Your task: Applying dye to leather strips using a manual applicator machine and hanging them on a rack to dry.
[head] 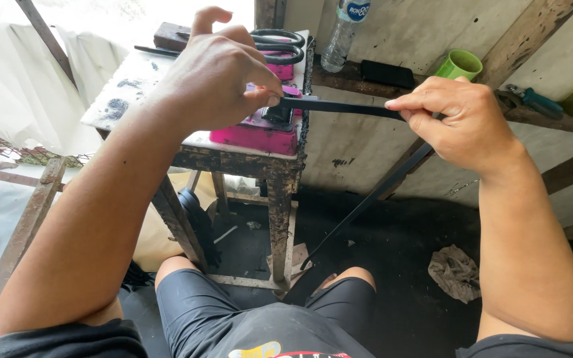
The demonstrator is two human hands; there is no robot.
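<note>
Both arms raised, the left hand (217, 73) pinches a black strap's (339, 106) end over the pink tool (253, 136) on the table (127, 86); the right hand (459, 119) clenches it further along, strap taut between.

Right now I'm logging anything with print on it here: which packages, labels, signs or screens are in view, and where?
Water bottle: on the wooden ledge at the wall, top centre; clear plastic, blue-and-white label band.
Shirt print: bottom edge, on the person's black shirt; yellow and red, mostly cut off.
No signs or screens visible.
</note>
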